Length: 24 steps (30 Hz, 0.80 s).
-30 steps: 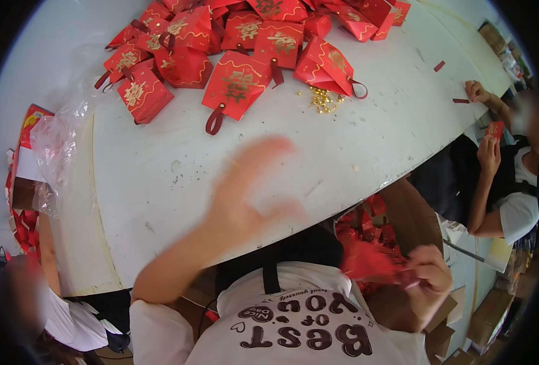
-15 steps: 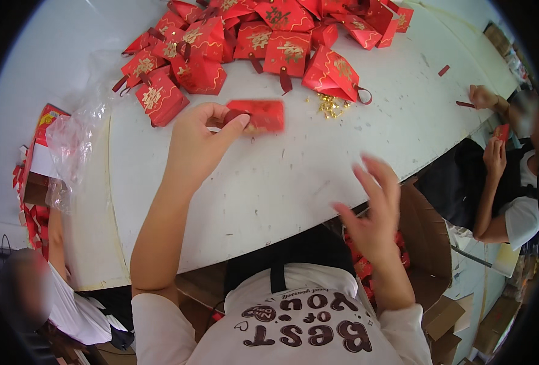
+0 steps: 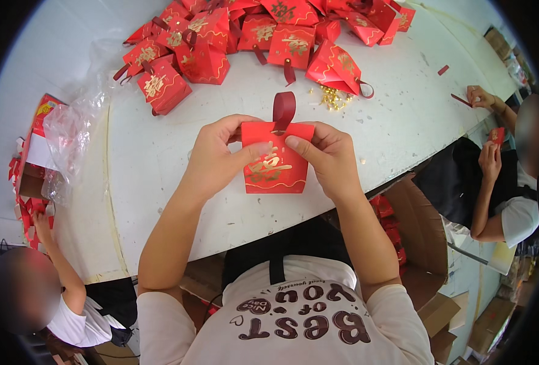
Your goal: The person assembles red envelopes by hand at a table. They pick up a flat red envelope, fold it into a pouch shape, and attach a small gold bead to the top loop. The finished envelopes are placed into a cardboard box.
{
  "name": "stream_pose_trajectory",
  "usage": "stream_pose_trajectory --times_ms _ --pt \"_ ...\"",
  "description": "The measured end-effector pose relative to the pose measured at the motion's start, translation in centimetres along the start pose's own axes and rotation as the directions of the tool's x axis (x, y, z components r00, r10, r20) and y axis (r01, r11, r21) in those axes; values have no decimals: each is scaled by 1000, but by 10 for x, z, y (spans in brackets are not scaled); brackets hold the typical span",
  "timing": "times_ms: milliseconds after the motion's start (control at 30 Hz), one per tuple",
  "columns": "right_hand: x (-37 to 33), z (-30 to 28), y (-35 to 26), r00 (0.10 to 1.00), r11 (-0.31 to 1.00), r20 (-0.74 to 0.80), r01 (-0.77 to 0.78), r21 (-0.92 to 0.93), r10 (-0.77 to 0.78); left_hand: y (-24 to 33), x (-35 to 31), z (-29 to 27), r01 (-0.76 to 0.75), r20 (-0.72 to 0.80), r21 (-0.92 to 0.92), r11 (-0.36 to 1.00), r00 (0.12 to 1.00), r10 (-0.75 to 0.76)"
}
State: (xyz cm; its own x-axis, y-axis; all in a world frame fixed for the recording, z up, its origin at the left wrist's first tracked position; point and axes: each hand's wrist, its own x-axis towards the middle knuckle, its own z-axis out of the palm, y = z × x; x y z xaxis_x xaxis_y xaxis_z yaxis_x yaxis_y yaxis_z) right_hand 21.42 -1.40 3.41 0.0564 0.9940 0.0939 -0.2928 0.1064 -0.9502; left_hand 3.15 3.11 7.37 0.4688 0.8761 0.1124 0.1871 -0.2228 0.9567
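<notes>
Between my two hands is a red gift box with a gold character, a wavy gold line and a dark red ribbon loop rising from its top. My left hand grips its upper left side, thumb on the front. On the upper right side, my right hand holds it the same way. Fingers behind the box are hidden. Beyond it lies a heap of similar red boxes, several with ribbon loops. A small pile of gold bells or beads lies beside the nearest box.
The white table curves around in front of me. Clear plastic wrap lies at its left. A cardboard box with red boxes inside stands below the edge at right. One person sits at left; another at right holds a small red piece.
My left hand has brought the red box nearer and turned it upright, facing me. My right hand, empty before, has come up and taken hold of its right side.
</notes>
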Motion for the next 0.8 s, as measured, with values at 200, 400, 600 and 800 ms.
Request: stream_pose_trajectory --times_ms 200,400,600,800 --pt "-2 2 -2 999 999 19 -35 38 34 -1 -2 5 171 -34 -205 964 983 -182" --pt "-20 0 16 943 897 -91 271 -348 -321 2 -9 1 111 -210 -389 915 956 -205" --pt "-76 3 30 815 94 579 579 -810 -36 4 -16 -25 -8 -388 -280 960 916 -105" --pt "-30 -2 42 889 -51 452 449 -892 -73 -48 -20 -13 -302 -721 68 951 644 256"
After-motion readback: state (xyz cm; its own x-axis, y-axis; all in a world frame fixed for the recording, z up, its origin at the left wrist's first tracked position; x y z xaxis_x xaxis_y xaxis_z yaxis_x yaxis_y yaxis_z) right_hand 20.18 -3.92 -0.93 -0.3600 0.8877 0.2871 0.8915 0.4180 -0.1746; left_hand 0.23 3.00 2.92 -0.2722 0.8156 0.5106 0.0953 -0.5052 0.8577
